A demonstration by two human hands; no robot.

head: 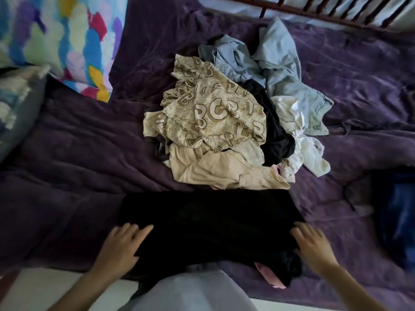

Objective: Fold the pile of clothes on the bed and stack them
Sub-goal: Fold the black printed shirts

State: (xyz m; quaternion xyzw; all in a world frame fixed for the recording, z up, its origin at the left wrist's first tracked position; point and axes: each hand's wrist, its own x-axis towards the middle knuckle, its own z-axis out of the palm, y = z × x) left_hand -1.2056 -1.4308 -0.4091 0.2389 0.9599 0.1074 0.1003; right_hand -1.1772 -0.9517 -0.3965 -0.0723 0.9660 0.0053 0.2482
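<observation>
A black garment (211, 223) lies spread flat on the purple bedcover (78, 164) at the near edge of the bed. My left hand (122, 244) rests flat on its left edge with fingers straight. My right hand (312, 245) lies flat on its right edge, fingers spread. Behind the black garment sits the unfolded pile: a beige shirt printed with letters (211, 111), a cream garment (224, 169), a black piece (274, 129), a white piece (301, 142) and light blue denim clothing (276, 63). A pink item (272, 277) peeks from under the black garment's near right corner.
A colourful patterned pillow (67, 41) lies at the back left, with a grey-blue cushion (18, 104) beside it. A dark blue item (397, 216) sits at the bed's right. A dark wooden railing (336, 10) runs along the far side. The floor (56, 288) shows at lower left.
</observation>
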